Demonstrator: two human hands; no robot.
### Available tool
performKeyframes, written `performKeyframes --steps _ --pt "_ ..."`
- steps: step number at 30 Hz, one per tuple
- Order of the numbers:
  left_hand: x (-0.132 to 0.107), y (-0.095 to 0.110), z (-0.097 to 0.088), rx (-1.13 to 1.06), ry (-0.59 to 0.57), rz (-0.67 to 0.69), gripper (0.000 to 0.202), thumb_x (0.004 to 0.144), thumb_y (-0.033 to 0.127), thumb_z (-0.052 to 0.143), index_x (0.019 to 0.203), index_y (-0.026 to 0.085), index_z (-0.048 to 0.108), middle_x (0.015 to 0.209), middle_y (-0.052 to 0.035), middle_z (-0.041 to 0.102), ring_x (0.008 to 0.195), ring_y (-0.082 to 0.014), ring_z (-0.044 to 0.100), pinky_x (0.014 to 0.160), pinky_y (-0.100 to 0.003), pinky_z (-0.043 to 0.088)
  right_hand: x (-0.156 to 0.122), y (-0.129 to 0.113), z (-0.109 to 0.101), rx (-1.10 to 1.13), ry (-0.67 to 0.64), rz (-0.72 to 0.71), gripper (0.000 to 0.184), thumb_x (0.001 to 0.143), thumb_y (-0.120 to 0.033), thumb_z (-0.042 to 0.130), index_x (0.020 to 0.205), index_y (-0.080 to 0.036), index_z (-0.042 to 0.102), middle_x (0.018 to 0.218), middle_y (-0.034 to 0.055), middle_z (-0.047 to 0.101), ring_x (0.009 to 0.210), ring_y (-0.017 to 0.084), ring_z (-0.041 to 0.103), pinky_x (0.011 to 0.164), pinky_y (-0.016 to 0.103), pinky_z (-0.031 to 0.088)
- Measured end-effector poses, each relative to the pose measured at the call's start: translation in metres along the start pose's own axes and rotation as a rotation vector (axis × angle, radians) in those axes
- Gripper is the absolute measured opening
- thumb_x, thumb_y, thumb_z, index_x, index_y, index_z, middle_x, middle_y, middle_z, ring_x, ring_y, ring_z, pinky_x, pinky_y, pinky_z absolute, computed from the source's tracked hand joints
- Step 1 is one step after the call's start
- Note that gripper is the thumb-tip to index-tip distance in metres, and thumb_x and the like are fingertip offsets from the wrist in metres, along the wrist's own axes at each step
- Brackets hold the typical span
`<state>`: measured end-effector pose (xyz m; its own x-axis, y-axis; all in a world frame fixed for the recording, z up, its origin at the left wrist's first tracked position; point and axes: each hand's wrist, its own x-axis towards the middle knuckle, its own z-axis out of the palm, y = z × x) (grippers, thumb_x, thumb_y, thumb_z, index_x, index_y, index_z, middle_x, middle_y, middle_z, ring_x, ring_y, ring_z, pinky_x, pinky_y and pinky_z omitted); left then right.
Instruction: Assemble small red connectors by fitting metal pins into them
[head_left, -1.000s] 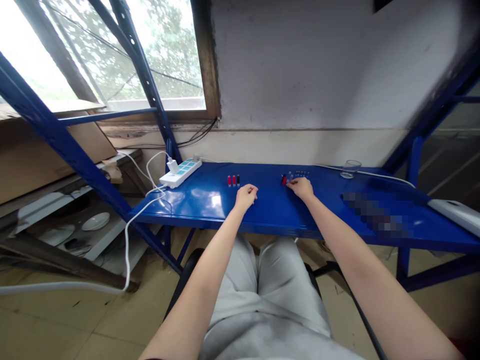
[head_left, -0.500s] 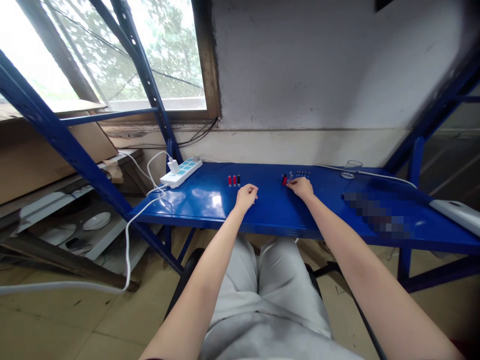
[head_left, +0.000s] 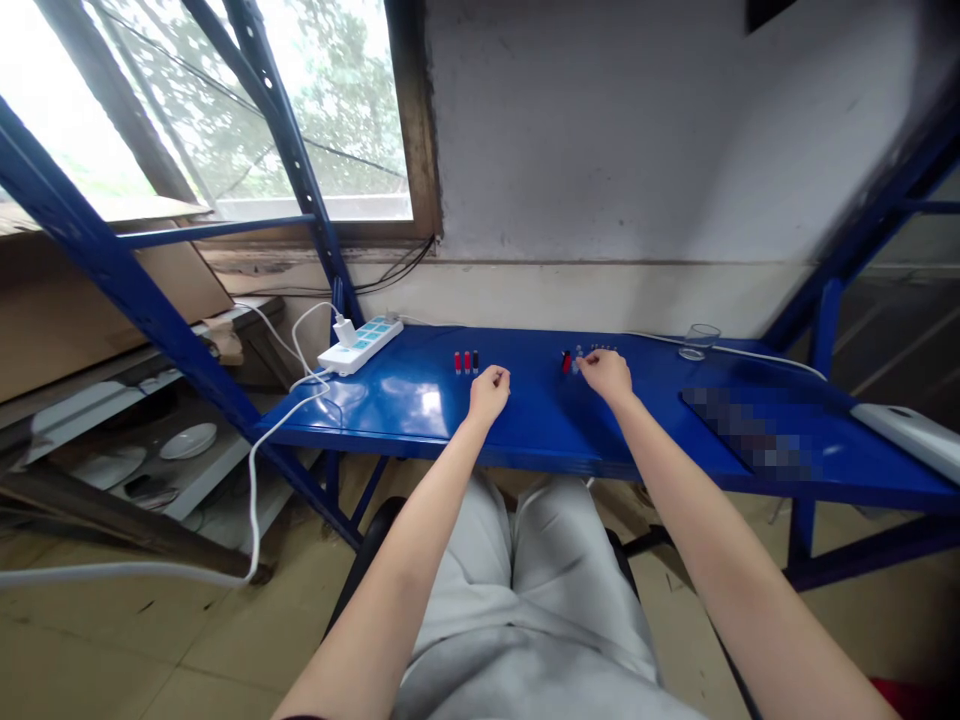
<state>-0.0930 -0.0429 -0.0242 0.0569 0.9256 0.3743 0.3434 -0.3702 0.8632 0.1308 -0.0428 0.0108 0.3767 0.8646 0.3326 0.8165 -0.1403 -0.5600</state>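
I sit at a blue metal table. My left hand rests on it with fingers curled in a loose fist, just right of three small upright pieces, two red and one black. My right hand lies further right, fingers bent and pinched at a tiny pale piece beside a small red piece. Behind the right hand lies a row of several tiny dark pieces. What the right fingers hold is too small to name.
A white power strip with a plugged charger and white cable sits at the table's left back. A clear glass stands back right, a white device far right. Blue rack posts flank the table; plates lie below left.
Both hands stay almost where they were. The view has shifted slightly; the right hand's fingers have edged a little toward the red piece.
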Motion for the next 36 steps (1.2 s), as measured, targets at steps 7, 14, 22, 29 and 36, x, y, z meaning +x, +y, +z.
performKeyframes --steps 7,14,22,29,36 --pt "-0.004 0.002 0.0 0.181 -0.033 0.11 0.019 0.083 0.024 0.042 0.084 0.018 0.06 0.066 -0.0011 0.061 0.062 -0.0116 0.056 0.06 -0.021 0.04 -0.038 -0.036 0.019 0.457 0.275 -0.184 0.034 0.082 -0.045 0.043 0.07 -0.018 0.058 0.065 0.0053 0.061 0.06 0.016 0.054 0.06 0.027 0.04" --pt "-0.009 0.019 0.003 0.506 -0.103 0.209 0.026 0.087 0.024 0.039 0.107 0.018 0.053 0.083 -0.0067 0.064 0.079 -0.0179 0.061 0.067 -0.026 0.043 -0.052 -0.035 0.035 0.497 0.146 -0.385 0.034 0.081 -0.047 0.044 0.065 -0.019 0.056 0.057 0.0017 0.056 0.052 0.013 0.049 0.054 0.026 0.037" --pt "0.005 0.035 -0.011 0.797 -0.131 -0.051 0.062 0.084 0.024 0.04 0.139 0.007 0.018 0.099 -0.0197 0.063 0.092 -0.0275 0.062 0.078 -0.035 0.045 -0.058 -0.035 0.035 0.467 0.047 -0.445 0.033 0.083 -0.045 0.044 0.064 -0.02 0.053 0.057 0.002 0.055 0.052 0.014 0.049 0.051 0.026 0.036" --pt "0.014 0.034 -0.02 0.837 -0.183 -0.173 0.072 0.084 0.024 0.039 0.142 0.002 0.003 0.104 -0.0226 0.062 0.098 -0.0297 0.06 0.08 -0.036 0.045 -0.059 -0.034 0.035 0.467 0.023 -0.447 0.034 0.082 -0.046 0.045 0.064 -0.02 0.054 0.057 0.0023 0.055 0.053 0.013 0.049 0.051 0.026 0.036" --pt "0.028 0.022 -0.015 0.907 -0.128 -0.165 0.065 0.088 0.024 0.034 0.141 0.0 0.007 0.099 -0.0219 0.064 0.095 -0.0247 0.062 0.08 -0.031 0.045 -0.059 -0.035 0.033 0.48 0.002 -0.447 0.034 0.083 -0.047 0.044 0.065 -0.02 0.054 0.058 0.0028 0.055 0.053 0.014 0.049 0.051 0.026 0.037"
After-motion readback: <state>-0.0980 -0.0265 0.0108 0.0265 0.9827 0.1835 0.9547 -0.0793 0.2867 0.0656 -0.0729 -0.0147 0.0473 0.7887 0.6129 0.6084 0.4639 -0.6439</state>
